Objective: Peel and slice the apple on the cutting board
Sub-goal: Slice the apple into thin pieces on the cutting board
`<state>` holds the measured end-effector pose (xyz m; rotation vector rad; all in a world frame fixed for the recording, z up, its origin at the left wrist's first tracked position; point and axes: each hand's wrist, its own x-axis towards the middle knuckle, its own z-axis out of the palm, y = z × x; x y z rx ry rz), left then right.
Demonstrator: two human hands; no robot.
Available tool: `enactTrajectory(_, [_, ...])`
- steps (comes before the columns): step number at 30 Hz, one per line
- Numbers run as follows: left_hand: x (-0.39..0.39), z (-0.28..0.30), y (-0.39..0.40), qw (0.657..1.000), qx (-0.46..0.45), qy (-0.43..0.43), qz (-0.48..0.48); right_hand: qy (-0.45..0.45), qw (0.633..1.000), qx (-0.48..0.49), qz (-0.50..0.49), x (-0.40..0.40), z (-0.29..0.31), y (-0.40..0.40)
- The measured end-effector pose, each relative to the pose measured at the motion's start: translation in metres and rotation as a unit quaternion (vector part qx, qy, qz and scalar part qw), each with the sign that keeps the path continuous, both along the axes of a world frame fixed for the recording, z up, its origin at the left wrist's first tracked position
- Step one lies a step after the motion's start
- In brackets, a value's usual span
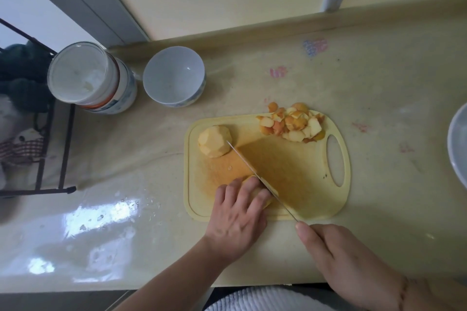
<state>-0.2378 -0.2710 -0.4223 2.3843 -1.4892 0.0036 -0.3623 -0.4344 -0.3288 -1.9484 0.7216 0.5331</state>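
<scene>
Left hand (pixel 238 212) atop apple piece (pixel 260 193), knife (pixel 255 173) alongside

Both forearms bare, no sleeves, no rings/watch seen. Left hand (pixel 237 219), right hand (pixel 336 257). White ribbed garment (pixel 265 298) below, btwn the arms.

You have one pale yellow plastic cutting board (pixel 316 199) on the desk (pixel 379 83). It carries two peeled apple pieces: one (pixel 214 141) at its far left corner, one (pixel 260 190) under your left hand (pixel 237 219). One heap of red-and-cream peel scraps (pixel 293 122) sits at its far right corner, too many to count. Your right hand (pixel 353 267) holds one thin steel knife (pixel 255 173). Near the desk's far left corner stand one white ceramic bowl (pixel 174 76) and one white lidded tub (pixel 91 77). One more pale bowl's rim (pixel 457 144) shows at the right edge.
</scene>
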Motion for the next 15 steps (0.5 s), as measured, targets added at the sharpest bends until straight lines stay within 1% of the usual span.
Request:
enactTrajectory(5, [0.002,0.001,0.002,1.000,0.001,-0.001,-0.008,-0.007,1.000,-0.001,-0.021,0.003,-0.009,-0.004])
enactTrajectory(8, [0.003,0.002,0.002,1.000,0.002,-0.013,-0.014,-0.005,0.999,-0.003,-0.039,0.003,-0.001,-0.006])
enactTrajectory(12, [0.002,-0.001,0.002,1.000,0.008,-0.013,-0.007,-0.010,0.999,0.006,-0.031,-0.003,0.008,-0.001])
enactTrajectory(15, [0.001,-0.002,0.002,1.000,0.000,-0.011,-0.003,-0.007,0.999,-0.012,-0.046,-0.005,0.019,0.003])
